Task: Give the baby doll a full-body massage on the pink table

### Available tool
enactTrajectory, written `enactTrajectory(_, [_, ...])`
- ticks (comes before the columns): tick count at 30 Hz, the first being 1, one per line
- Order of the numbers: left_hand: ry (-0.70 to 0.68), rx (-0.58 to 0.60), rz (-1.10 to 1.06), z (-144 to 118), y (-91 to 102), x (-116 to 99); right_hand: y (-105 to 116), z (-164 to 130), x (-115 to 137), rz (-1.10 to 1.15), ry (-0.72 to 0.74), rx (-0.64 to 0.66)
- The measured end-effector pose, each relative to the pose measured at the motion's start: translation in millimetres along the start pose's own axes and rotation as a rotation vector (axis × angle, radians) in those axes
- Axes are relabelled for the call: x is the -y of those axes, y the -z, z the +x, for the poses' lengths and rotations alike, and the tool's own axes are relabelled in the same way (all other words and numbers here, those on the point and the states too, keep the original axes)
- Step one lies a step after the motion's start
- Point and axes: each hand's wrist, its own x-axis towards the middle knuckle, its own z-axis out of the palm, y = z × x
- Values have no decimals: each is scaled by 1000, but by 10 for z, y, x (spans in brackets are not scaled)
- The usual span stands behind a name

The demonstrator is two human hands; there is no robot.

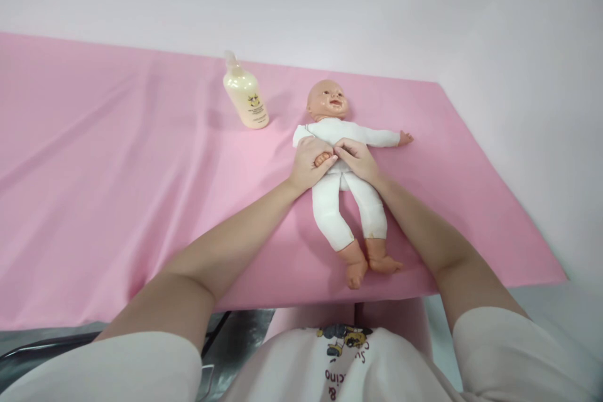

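Observation:
A baby doll [335,130] with a white cloth body lies on its back, its head away from me and its bare feet near the table's front edge. My left hand [311,160] is closed around the doll's hand [323,159], whose small fingers show between my thumb and palm. My right hand [357,157] meets it over the doll's belly, its thumb and fingertips pinched at that same small hand. The doll's other arm [384,137] stretches out to the right, untouched.
A pump bottle [247,97] of pale yellow lotion stands left of the doll's head. Pink cloth [117,169] with folds on its left side covers the table. A white wall [282,0] rises behind, and a dark chair part [47,345] shows below the front edge.

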Motion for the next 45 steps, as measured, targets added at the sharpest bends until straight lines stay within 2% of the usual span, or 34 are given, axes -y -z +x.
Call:
enactTrajectory(14, [-34, -3, 22, -37, -41, 49, 1, 3, -42, 9, 1, -9])
enactTrajectory(26, [158, -173, 99, -56, -128, 173, -8, 8, -49, 6, -10, -15])
enactTrajectory(39, [128, -49, 39, -22, -90, 170, -8, 6, -45, 9, 8, -13])
enactTrajectory(45, [150, -133, 3, -52, -108, 164, -9, 8, -64, -4, -10, -22])
